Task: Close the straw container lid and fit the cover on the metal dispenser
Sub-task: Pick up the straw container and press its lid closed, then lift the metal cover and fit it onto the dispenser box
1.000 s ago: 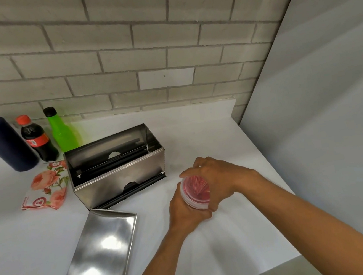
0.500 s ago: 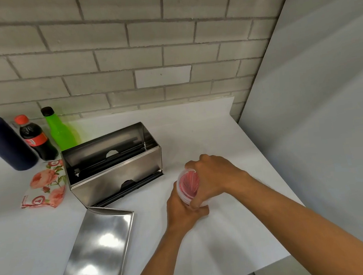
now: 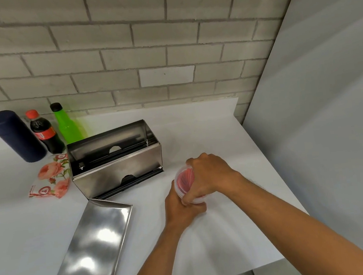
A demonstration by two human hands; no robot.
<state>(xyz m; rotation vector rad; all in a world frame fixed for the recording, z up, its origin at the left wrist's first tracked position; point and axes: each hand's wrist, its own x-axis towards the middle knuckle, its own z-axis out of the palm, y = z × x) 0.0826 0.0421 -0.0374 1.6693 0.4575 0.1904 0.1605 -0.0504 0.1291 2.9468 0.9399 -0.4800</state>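
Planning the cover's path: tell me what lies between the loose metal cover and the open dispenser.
Head view: nothing. The metal cover lies just before the dispenser, with only a narrow strip of bare white table between.

It looks like a snack bar or small café service corner. A white counter (image 3: 209, 129) runs against a bare grey brick wall (image 3: 121, 53) across the top of the frame. At centre left stands a steel dispenser (image 3: 120, 169); at upper left, a cola bottle (image 3: 44, 132) and a green soda bottle (image 3: 66, 125).
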